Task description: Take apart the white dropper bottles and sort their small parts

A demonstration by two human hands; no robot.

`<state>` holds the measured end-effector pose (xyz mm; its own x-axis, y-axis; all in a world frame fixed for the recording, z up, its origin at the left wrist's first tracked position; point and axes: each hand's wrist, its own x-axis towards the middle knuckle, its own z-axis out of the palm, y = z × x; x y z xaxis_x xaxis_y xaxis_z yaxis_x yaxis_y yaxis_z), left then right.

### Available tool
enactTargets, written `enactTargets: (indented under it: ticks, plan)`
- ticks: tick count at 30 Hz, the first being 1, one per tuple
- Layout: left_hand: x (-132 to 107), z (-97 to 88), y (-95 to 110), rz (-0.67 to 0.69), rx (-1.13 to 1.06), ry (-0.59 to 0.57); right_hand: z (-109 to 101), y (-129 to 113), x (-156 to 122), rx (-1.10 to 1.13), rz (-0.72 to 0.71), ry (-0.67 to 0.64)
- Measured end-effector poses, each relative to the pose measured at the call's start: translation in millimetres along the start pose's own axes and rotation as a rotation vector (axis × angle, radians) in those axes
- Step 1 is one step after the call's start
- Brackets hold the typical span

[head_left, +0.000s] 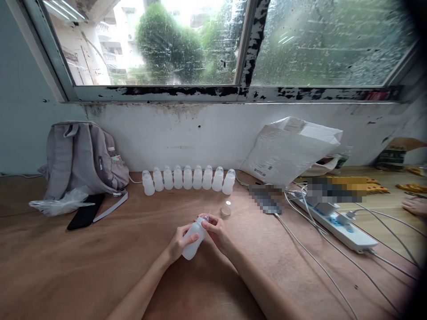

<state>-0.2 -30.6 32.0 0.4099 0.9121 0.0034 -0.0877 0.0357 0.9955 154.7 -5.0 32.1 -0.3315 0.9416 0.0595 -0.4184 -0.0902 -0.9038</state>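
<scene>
A frosted white baby bottle (191,243) is tilted above the table, its neck pointing up and to the right. My left hand (178,244) wraps round the bottle's body, thumb across the front. At the mouth, the fingers of my right hand (215,226) pinch a clear teat (206,217); they partly hide how it sits on the neck. Just beyond my right hand lie a clear round cap (226,210) and a small white disc (228,203). Several similar bottles (187,178) with clear tops stand upright in a curved row along the wall.
To the left, a grey backpack (76,155) leans by the wall, with a crumpled plastic bag (63,202) and a black flat case (86,213) before it. A white mailing bag (287,151), a phone (266,198) and a corded power strip (353,235) occupy the right. Another person's hand (415,204) shows far right.
</scene>
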Motion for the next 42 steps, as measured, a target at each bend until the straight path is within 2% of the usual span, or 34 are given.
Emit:
enactTargets:
  ticks: [5,7,10,13,15,18,23,31,33,37,40,42]
  plan:
    - [-1,7.3,1,-0.069,-0.069,-0.006,5,-5,-1,-0.013,0.006,0.024]
    - [-3,17.5,-1,-0.057,0.025,0.076,7,-5,0,-0.023,0.029,0.051]
    - [-6,35.4,-5,0.078,0.268,0.271,11,-3,1,-0.014,0.041,0.097]
    - [-8,43.0,-11,0.129,0.38,0.307,11,-1,0,-0.018,0.069,0.075]
    - [-6,40.2,-15,0.064,0.364,0.275,11,-1,-2,-0.003,0.103,0.019]
    - [-1,32.1,-19,-0.021,0.233,0.183,11,0,-4,0.041,0.071,-0.018]
    - [-2,29.3,-16,-0.063,-0.003,0.079,14,-3,-7,0.049,0.03,-0.007]
    - [-4,27.3,-14,-0.199,-0.212,-0.015,17,-7,-9,0.053,0.047,0.014]
    - [-5,24.4,-17,-0.256,-0.331,-0.081,18,-8,-11,0.077,0.039,-0.006]
    - [-8,20.6,-23,-0.433,-0.732,-0.28,21,-13,-15,0.136,0.086,-0.092]
    - [-9,21.0,-24,-0.418,-0.831,-0.323,23,-14,-15,0.125,0.083,-0.115]
    - [-7,21.5,-23,-0.395,-0.806,-0.284,22,-12,-13,0.103,0.07,-0.045]
